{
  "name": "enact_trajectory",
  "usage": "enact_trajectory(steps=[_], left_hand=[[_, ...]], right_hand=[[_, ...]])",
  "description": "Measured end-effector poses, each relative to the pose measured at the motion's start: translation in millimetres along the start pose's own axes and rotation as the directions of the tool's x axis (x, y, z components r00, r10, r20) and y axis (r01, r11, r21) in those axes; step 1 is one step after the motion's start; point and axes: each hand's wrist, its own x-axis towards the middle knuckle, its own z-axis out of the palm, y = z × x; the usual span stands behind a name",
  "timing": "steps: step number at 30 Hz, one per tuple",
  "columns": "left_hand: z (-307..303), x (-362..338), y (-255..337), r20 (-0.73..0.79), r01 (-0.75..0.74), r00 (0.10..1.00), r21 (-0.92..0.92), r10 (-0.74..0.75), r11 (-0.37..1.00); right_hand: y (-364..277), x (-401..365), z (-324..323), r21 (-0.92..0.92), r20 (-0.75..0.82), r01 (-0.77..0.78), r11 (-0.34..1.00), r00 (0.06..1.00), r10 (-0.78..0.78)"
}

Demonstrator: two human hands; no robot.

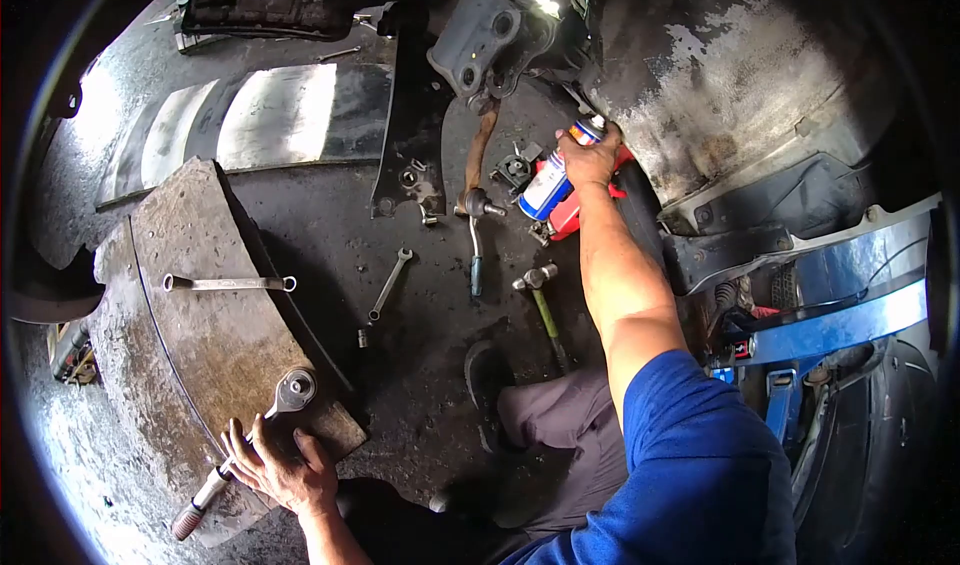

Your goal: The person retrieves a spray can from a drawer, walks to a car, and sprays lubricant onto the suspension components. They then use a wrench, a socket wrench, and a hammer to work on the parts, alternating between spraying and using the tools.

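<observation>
The right hand (588, 160) is closed around a spray can (547, 187) at the far edge of the dark, oil-stained workshop floor (330, 235), under the car's wheel arch (720, 75). The left hand (280, 470) lies flat, fingers spread, on a ratchet (285, 397) at the near corner of a worn slab (200, 345); a spanner (388, 285) and a hammer (545, 305) lie on the floor between the hands.

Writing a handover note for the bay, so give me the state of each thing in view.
Spray can: tilted, gripped by the right hand.
Ratchet: flat on the slab, handle under the left hand.
Long wrench: flat on the slab, untouched.
Combination wrench: lying on the floor, untouched.
Hammer: lying on the floor, untouched.
</observation>
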Motion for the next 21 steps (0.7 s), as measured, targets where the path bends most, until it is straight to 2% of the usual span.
enact_trajectory(steps=[3,10,13,16,21], left_hand=[[1,-1,0,-0.002,-0.004,1.000,0.012,0.004,1.000],[2,-1,-2,-0.006,-0.011,1.000,0.002,0.011,1.000],[-1,0,-1,-0.003,-0.014,1.000,-0.002,0.014,1.000],[-3,2,2,-0.040,-0.030,0.999,0.021,0.030,0.999],[-1,1,0,-0.009,-0.026,1.000,-0.017,0.026,1.000]], right_hand=[[-16,-9,-9,-0.073,-0.015,0.009,0.997,1.000,-0.010],[-10,-10,-5,-0.110,-0.030,0.028,0.994,0.999,-0.031],[-7,-10,-4,-0.090,-0.005,0.016,0.996,1.000,-0.017],[-5,-11,-3,-0.119,-0.012,0.072,0.990,0.997,-0.074],[-10,-12,-3,-0.226,0.055,0.090,0.970,0.995,-0.079]])
